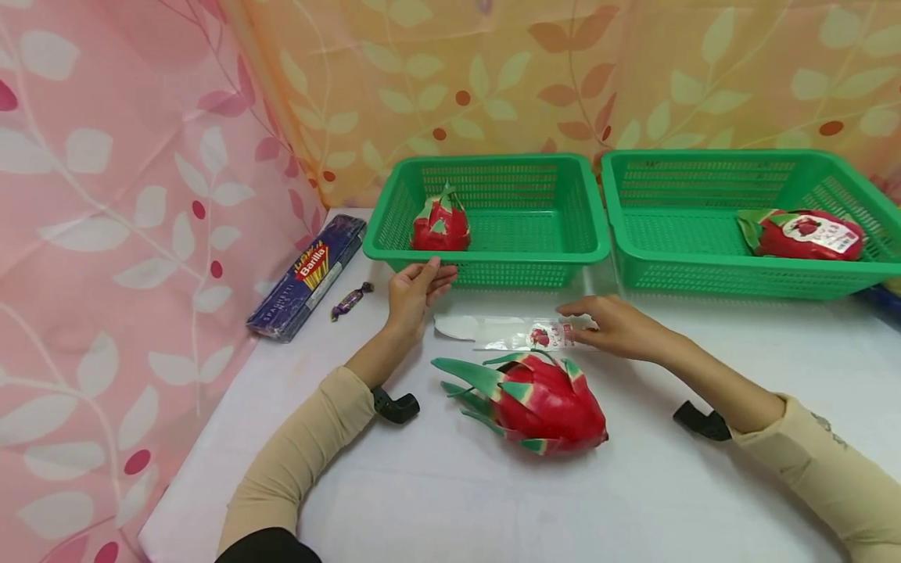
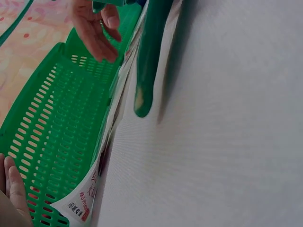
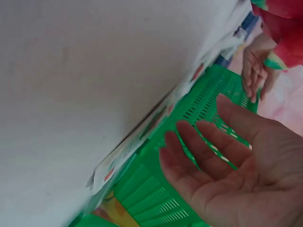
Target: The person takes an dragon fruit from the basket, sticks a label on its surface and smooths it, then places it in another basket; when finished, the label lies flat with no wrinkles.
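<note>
A large red dragon fruit [image 1: 552, 407] with green scales lies on the white table between the forearms. Beyond it is a flat, clear and white strip of labels [image 1: 503, 335], printed with a red fruit. My right hand [image 1: 615, 328] hovers by the strip's right end, fingers parted and loosely bent; the right wrist view shows the hand [image 3: 227, 165] with nothing in its palm. My left hand [image 1: 414, 295], fingers loosely bent and holding nothing, is just in front of the left green basket [image 1: 493, 256], above the strip's left end. Whether it touches the rim is unclear.
A small dragon fruit [image 1: 442, 227] stands in the left basket. The right green basket [image 1: 725, 270] holds a dragon fruit [image 1: 767, 234] bearing a white label [image 1: 820, 233]. At left lie a blue spaghetti box [image 1: 306, 277] and a purple wrapped candy [image 1: 350, 301]. Patterned curtains [image 1: 479, 78] hang behind.
</note>
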`<control>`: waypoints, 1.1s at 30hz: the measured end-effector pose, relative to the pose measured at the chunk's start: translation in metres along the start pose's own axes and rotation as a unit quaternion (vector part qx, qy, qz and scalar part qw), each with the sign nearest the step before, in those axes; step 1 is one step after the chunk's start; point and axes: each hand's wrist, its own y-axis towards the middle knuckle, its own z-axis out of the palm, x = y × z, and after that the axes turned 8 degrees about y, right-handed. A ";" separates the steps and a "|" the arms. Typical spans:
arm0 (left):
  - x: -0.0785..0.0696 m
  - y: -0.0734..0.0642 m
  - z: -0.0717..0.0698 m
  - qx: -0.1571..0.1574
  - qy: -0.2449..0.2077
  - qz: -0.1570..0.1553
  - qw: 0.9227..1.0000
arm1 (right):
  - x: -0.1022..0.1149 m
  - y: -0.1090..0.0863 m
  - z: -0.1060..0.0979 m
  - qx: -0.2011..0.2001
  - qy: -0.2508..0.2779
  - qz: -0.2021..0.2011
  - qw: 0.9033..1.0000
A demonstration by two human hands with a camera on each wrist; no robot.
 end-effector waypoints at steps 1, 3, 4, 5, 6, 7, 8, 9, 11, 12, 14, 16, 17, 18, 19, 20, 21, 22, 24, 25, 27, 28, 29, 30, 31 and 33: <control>0.000 0.000 0.000 0.000 -0.001 -0.001 1.000 | -0.002 0.002 0.001 -0.002 -0.003 0.000 1.000; 0.000 0.000 0.001 0.001 0.001 -0.006 1.000 | -0.004 0.006 0.003 -0.003 -0.003 -0.004 1.000; 0.000 0.000 0.002 0.003 0.001 -0.011 1.000 | -0.005 0.007 0.004 -0.004 -0.006 -0.006 1.000; 0.000 -0.001 0.003 0.006 0.003 -0.016 1.000 | -0.006 0.008 0.005 -0.004 -0.006 -0.010 1.000; 0.000 -0.001 0.003 0.011 0.005 -0.021 1.000 | -0.007 0.009 0.007 -0.004 -0.007 -0.013 1.000; 0.000 -0.001 0.004 0.017 0.009 -0.027 0.999 | -0.008 0.010 0.008 -0.005 -0.009 -0.014 1.000; 0.001 -0.001 0.004 0.026 0.015 -0.033 0.999 | -0.009 0.010 0.010 -0.006 -0.012 -0.019 1.000; 0.001 -0.001 0.005 0.039 0.022 -0.038 0.998 | -0.010 0.010 0.011 -0.010 -0.018 -0.023 1.000; 0.003 -0.002 0.006 0.068 0.046 -0.047 0.995 | -0.012 0.011 0.012 -0.017 -0.009 -0.022 1.000; 0.003 -0.002 0.006 0.083 0.060 -0.051 0.993 | -0.013 0.011 0.013 -0.019 0.000 -0.017 1.000; 0.005 -0.003 0.007 0.117 0.092 -0.050 0.988 | -0.016 0.011 0.012 -0.020 0.030 -0.007 0.999; 0.005 -0.004 0.008 0.146 0.122 -0.044 0.981 | -0.018 0.012 0.009 -0.020 0.062 0.005 0.998; 0.005 -0.005 0.009 0.157 0.137 -0.036 0.977 | -0.019 0.012 0.008 -0.017 0.078 0.010 0.997; 0.004 -0.006 0.010 0.169 0.150 -0.025 0.974 | -0.018 0.012 0.006 -0.014 0.094 0.016 0.995; 0.004 -0.007 0.012 0.183 0.167 -0.008 0.969 | -0.016 0.012 0.004 -0.011 0.108 0.021 0.994; 0.003 -0.008 0.014 0.197 0.186 0.010 0.962 | -0.014 0.012 0.001 -0.007 0.122 0.026 0.992; 0.002 -0.010 0.017 0.210 0.210 0.033 0.954 | -0.011 0.012 -0.001 -0.005 0.129 0.030 0.991; 0.001 -0.011 0.020 0.224 0.236 0.059 0.944 | -0.007 0.012 -0.003 -0.004 0.140 0.031 0.990; -0.001 -0.015 0.026 0.248 0.294 0.117 0.916 | -0.001 0.012 -0.007 -0.005 0.151 0.025 0.988; -0.002 -0.017 0.030 0.256 0.320 0.145 0.900 | 0.002 0.013 -0.009 -0.006 0.153 0.019 0.988; -0.003 -0.021 0.035 0.268 0.362 0.190 0.872 | 0.008 0.014 -0.011 -0.011 0.151 0.003 0.988; -0.004 -0.022 0.037 0.273 0.376 0.202 0.862 | 0.010 0.014 -0.011 -0.012 0.151 -0.005 0.988; -0.005 -0.023 0.039 0.274 0.386 0.209 0.856 | 0.012 0.015 -0.012 -0.013 0.150 -0.012 0.989; -0.005 -0.024 0.040 0.277 0.385 0.206 0.856 | 0.014 0.016 -0.012 -0.015 0.150 -0.019 0.988; -0.005 -0.024 0.041 0.279 0.380 0.197 0.860 | 0.015 0.016 -0.012 -0.017 0.152 -0.026 0.988; -0.005 -0.023 0.041 0.276 0.364 0.166 0.874 | 0.017 0.016 -0.012 -0.024 0.158 -0.037 0.986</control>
